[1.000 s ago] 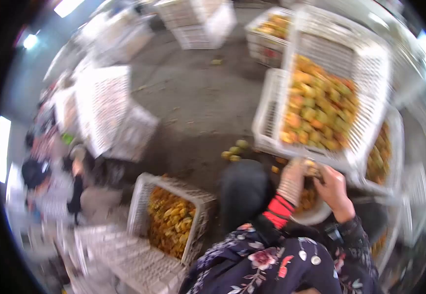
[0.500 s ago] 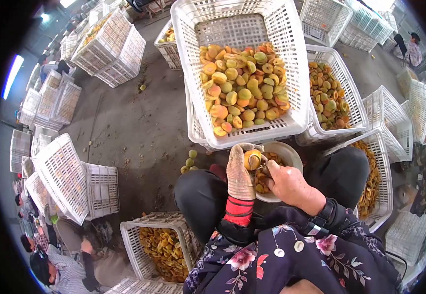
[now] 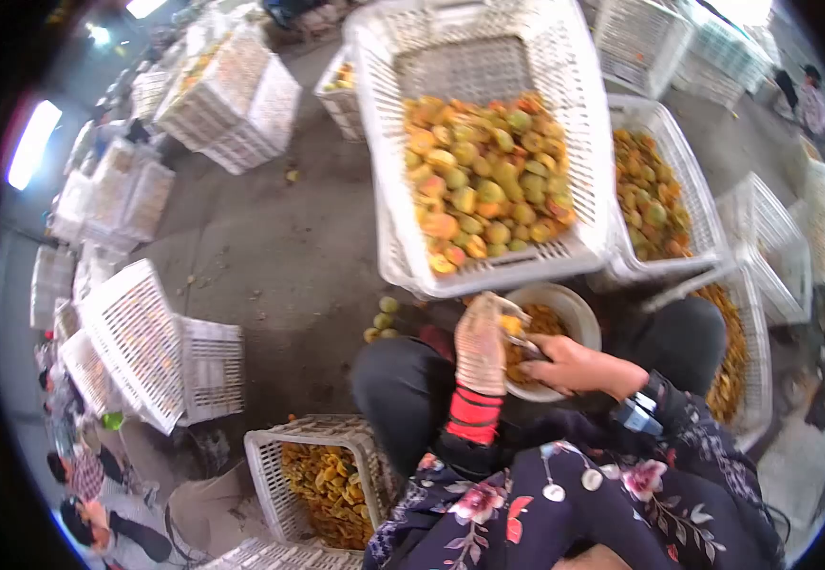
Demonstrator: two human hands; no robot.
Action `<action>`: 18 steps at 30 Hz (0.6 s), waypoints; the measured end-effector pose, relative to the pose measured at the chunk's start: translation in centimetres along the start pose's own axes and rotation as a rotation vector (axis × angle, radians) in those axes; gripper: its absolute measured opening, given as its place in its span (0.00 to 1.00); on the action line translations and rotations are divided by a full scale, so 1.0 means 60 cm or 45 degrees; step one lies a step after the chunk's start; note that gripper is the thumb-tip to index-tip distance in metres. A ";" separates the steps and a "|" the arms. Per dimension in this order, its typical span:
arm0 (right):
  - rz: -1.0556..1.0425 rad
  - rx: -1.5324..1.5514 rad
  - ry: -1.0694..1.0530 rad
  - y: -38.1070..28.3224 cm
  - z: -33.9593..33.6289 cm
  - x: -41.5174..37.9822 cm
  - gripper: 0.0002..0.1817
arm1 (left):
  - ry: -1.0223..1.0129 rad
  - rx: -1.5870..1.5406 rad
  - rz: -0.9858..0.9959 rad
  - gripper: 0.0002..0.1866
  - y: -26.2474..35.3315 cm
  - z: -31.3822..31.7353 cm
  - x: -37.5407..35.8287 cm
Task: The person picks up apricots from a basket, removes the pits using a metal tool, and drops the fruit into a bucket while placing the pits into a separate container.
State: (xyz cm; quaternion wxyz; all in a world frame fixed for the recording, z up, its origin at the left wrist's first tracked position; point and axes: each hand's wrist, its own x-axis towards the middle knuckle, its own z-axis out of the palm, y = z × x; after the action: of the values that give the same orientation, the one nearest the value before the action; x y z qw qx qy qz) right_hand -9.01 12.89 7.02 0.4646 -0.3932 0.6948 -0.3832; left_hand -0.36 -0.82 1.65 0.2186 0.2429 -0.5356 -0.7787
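My left hand (image 3: 480, 342), in a stained work glove with a red cuff, is closed around a yellow-orange peach half (image 3: 511, 325). My bare right hand (image 3: 583, 369) grips a small pitting knife (image 3: 528, 349), its tip up against the fruit; motion blur hides the blade's shape. Both hands are over a pale bucket (image 3: 587, 328) standing between my knees, with orange fruit pieces inside. Just beyond, a tilted white crate (image 3: 578, 104) holds many halved peaches (image 3: 488, 180), green to orange.
More crates of fruit stand at the right, including one crate (image 3: 756, 380) beside my knee. A crate (image 3: 258, 475) of cut pieces is at my left. Loose green fruit (image 3: 387, 320) lies on the floor. Stacked crates (image 3: 208, 366) and another person (image 3: 113, 527) are farther left.
The view has shifted, so the scene sits slightly lower and to the right. My right hand has turned flatter, showing more of the tool; the peach is now more covered by my left fingers.
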 end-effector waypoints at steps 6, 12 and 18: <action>0.335 0.560 -0.239 0.026 -0.011 -0.012 0.16 | -0.134 -0.386 -0.139 0.26 -0.010 0.000 0.004; -0.367 -0.213 0.201 0.064 0.035 0.000 0.16 | -0.067 -0.234 -0.192 0.25 -0.018 0.002 0.004; 0.485 1.393 -0.426 0.030 0.026 -0.030 0.08 | -0.138 -0.613 -0.251 0.25 -0.005 0.011 -0.004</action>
State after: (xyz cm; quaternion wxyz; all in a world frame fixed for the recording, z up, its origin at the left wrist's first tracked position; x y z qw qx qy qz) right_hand -7.39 14.95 5.59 0.7629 -0.0208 0.3726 -0.5279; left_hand -0.63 -0.10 1.59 0.1641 0.1926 -0.3195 -0.9132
